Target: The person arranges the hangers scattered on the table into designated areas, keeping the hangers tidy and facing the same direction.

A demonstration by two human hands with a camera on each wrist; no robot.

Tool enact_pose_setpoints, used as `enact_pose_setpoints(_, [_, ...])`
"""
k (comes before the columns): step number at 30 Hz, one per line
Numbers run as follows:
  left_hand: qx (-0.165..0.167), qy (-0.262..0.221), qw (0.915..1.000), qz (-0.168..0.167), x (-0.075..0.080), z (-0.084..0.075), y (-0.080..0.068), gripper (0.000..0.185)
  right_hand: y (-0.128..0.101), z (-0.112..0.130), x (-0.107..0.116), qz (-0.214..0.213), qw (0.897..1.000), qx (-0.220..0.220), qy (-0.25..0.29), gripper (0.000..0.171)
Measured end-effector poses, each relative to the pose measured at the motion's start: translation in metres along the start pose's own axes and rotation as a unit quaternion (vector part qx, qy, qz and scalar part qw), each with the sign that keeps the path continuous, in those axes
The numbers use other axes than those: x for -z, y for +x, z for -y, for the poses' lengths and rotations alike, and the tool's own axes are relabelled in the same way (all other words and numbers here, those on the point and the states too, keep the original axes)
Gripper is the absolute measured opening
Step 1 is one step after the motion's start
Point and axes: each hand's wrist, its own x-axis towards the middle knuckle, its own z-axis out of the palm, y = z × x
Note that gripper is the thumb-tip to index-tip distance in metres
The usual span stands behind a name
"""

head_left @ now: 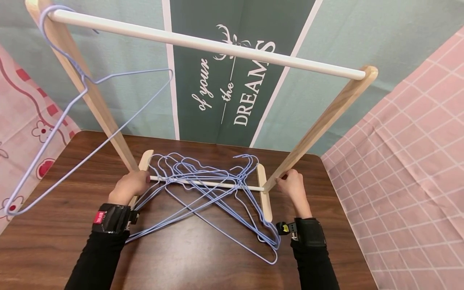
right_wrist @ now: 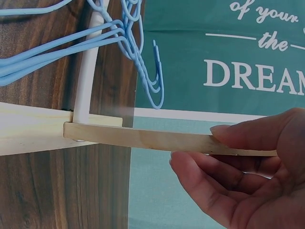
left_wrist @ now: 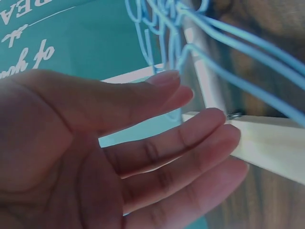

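Left hand (head_left: 129, 186) rests open-fingered against one rack upright (head_left: 95, 96); right hand (head_left: 292, 186) pinches the other (head_left: 319, 125).

Bright, even light; soft tabletop glare; blurred, close-up wrist views.

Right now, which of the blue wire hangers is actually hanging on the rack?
Only the lone hanger at the far left, hooked over the end of the white top rail. The other hangers lie tangled on the table across the rack's bottom bar.

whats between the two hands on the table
In the head view, a pile of blue wire hangers draped over the rack's lower white rod, between left hand and right hand.
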Motion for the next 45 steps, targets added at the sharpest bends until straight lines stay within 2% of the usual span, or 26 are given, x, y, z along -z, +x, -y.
enact_pose_setpoints(10, [0.022, -0.02, 0.9995, 0.011, -0.012, 0.008, 0.008, 0.008, 0.0, 0.0, 0.001, 0.002, 1.0, -0.001, -0.001, 0.023])
enact_pose_setpoints(18, [-0.02, -0.021, 0.9994, 0.017, -0.019, 0.011, 0.014, 0.009, 0.001, -0.001, 0.0, 0.0, 1.0, 0.0, 0.0, 0.023])
enact_pose_setpoints(25, [-0.032, -0.025, 0.9991, 0.014, -0.025, 0.01, 0.018, 0.008, 0.001, -0.001, 0.0, 0.002, 1.0, -0.002, 0.004, 0.022])
enact_pose_setpoints(38, [-0.061, -0.017, 0.998, 0.001, -0.022, 0.007, 0.014, 0.012, 0.001, -0.001, 0.0, 0.005, 1.0, -0.002, 0.005, 0.024])
enact_pose_setpoints(45, [-0.042, -0.008, 0.9991, 0.002, -0.018, 0.004, 0.01, 0.01, 0.002, -0.002, 0.0, 0.001, 1.0, 0.007, 0.002, 0.022])
